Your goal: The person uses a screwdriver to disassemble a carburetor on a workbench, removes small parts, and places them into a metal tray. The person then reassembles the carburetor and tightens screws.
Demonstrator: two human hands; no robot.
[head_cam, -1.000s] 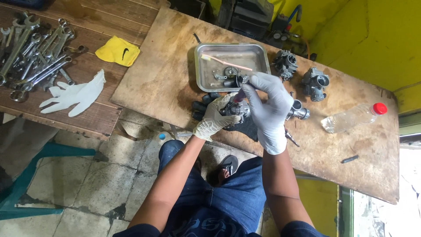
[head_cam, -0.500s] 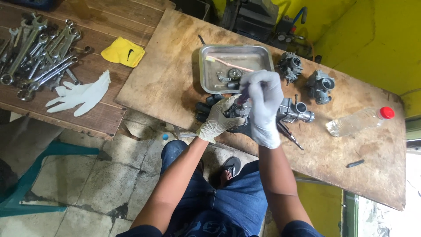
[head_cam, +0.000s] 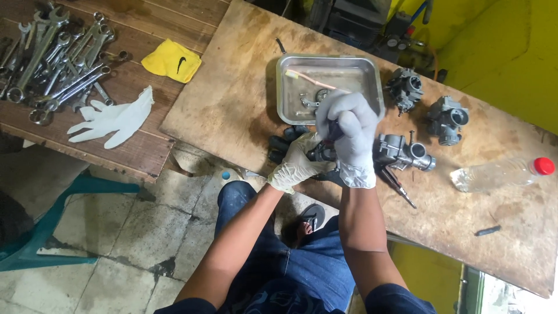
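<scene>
Shift: since half a second ago I see both hands stay clamped on the same dark part, the right one now sitting a little higher over it; the clear bottle (head_cam: 503,172) has come fully into view.

Head view, landmark: the metal tray (head_cam: 372,87) on the plywood board (head_cam: 232,99).

Left hand (head_cam: 296,164): gloved, just below the tray, fingers clenched around the lower end of the small dark part (head_cam: 322,152).

Right hand (head_cam: 349,136): gloved, overlapping the tray's near edge, wrapped over the top of that part (I cannot tell whether it also grips a tool).

Dark part: between both hands, just below the tray.

Grey carburetor (head_cam: 404,152): right of the hands, below the tray's right corner, resting on the board.

Two more carburetors (head_cam: 447,119): right of the tray.

Bottle: well right of the tray, lying on its side, red cap.

Toothbrush (head_cam: 317,80): inside the tray.

Wrenches (head_cam: 52,55): far left of the tray, with a white glove (head_cam: 113,119) and yellow cloth (head_cam: 171,60) nearer.
</scene>
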